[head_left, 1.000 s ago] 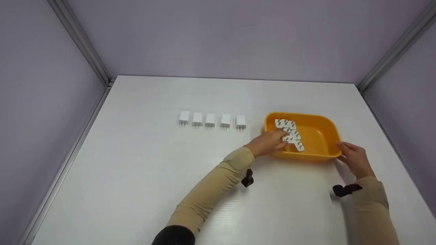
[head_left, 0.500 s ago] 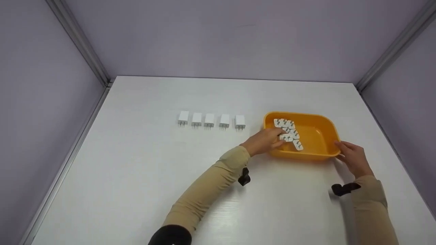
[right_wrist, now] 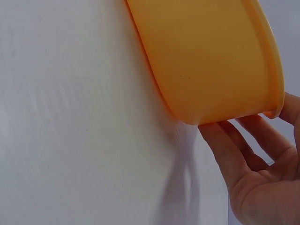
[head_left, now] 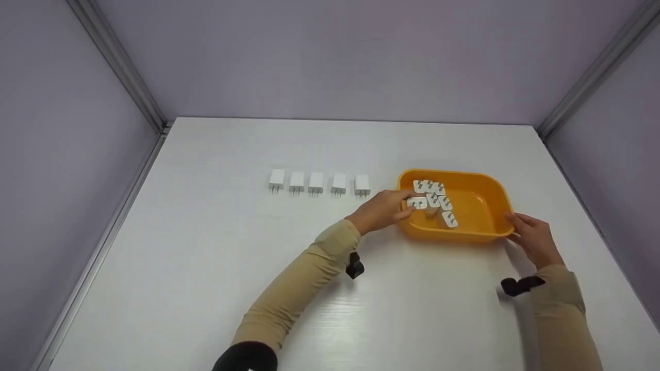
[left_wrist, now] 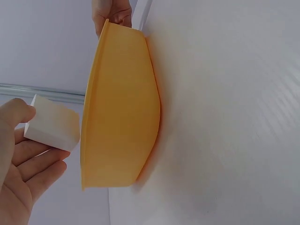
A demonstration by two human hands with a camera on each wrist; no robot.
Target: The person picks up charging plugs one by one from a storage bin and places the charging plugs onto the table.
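Observation:
My left hand (head_left: 382, 210) pinches a white plug-in charger (head_left: 418, 202) between thumb and fingers at the left rim of an orange plastic bin (head_left: 459, 236). In the left wrist view the charger (left_wrist: 54, 123) shows as a white block held above the bin's edge. Inside the bin's left half, several more white chargers (head_left: 445, 203) stand with their prongs up. My right hand (head_left: 536, 238) grips the bin's front right corner. In the right wrist view the thumb is at the rim and the fingers (right_wrist: 225, 150) are against the outer wall.
Several white chargers (head_left: 316, 182) lie in a row on the white table (head_left: 206, 247), left of the bin, prongs toward me. Pale walls (head_left: 330, 62) enclose the table at the back and both sides.
My left hand has drawn a charger up from among the others and moved left with it to the bin's rim. The right hand stays on the corner.

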